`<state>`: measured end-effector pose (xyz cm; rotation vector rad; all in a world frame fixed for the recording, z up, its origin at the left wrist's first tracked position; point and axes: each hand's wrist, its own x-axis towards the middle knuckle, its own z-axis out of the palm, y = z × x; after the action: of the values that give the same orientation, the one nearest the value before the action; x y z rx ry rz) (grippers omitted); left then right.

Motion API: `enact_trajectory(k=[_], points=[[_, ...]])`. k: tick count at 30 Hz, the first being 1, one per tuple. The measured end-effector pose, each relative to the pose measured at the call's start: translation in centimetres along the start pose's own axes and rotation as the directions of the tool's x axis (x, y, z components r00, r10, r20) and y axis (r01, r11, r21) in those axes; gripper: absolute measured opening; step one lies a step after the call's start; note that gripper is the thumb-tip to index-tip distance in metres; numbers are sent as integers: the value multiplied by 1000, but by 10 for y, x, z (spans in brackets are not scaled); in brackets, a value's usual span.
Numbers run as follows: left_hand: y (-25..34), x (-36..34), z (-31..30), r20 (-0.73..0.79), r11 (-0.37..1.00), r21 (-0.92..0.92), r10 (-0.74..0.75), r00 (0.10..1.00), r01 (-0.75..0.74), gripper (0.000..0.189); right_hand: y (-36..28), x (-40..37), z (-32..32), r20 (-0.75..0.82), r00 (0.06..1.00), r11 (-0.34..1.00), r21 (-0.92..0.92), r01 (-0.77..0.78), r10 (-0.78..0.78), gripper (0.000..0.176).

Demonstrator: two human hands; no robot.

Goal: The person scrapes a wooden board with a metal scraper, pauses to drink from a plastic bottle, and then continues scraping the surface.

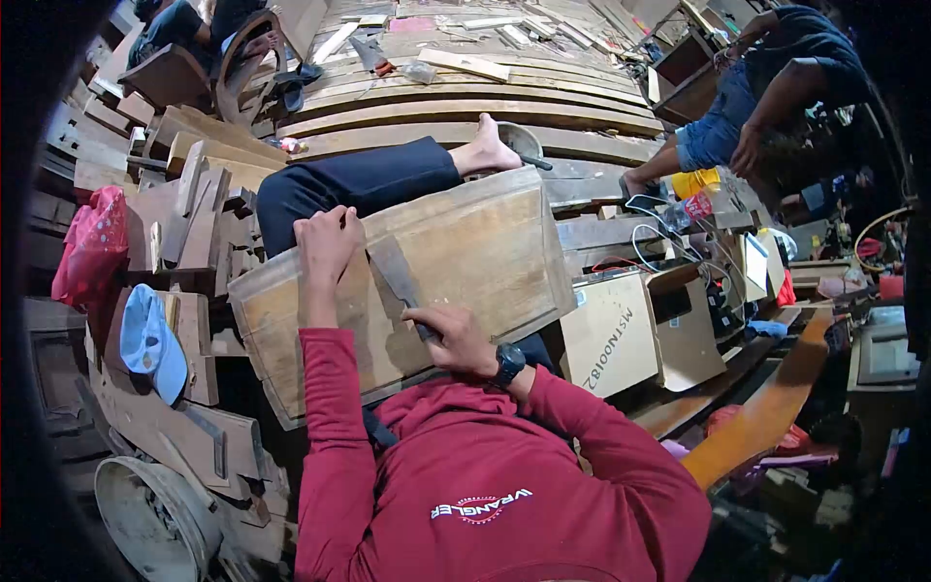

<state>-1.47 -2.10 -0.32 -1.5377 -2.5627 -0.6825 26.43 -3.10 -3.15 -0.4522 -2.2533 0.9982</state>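
A broad wooden panel (485,242) with a moulded border lies tilted across my lap. My right hand (456,341) is wrapped round the dark handle of a putty knife (393,272), whose flat grey blade rests over the middle of the panel. Closed fingers show on my left hand (330,242), which is at the panel's far left edge. Whatever those fingers hold, if anything, is hidden. Darker patches mark the wood between the two hands.
A cardboard box (609,335) and cables stand at my right. On my left are stacked boards (194,228), a blue cap (152,344) and a white bucket (155,519). A bowl (521,142) sits beyond my foot. Other people are at far left and right.
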Motion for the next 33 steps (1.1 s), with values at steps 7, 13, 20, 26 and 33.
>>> enact_trajectory(k=[7,13,20,26,33], points=[[3,1,-3,70,998,37,-54,996,51,33,0,-2,-4,33,999,999,50,-13,11,48],[3,1,-2,55,999,10,-39,998,39,34,-2,1,-2,12,1000,998,55,-17,17,50],[2,0,-1,52,999,36,-34,998,32,35,-1,2,-3,39,999,999,39,-22,21,50],[3,0,-3,40,1000,19,-25,999,24,34,1,1,-2,41,999,999,42,-23,21,50],[3,0,-3,48,1000,17,-25,999,25,34,-1,3,-3,-24,1000,997,74,2,0,45]])
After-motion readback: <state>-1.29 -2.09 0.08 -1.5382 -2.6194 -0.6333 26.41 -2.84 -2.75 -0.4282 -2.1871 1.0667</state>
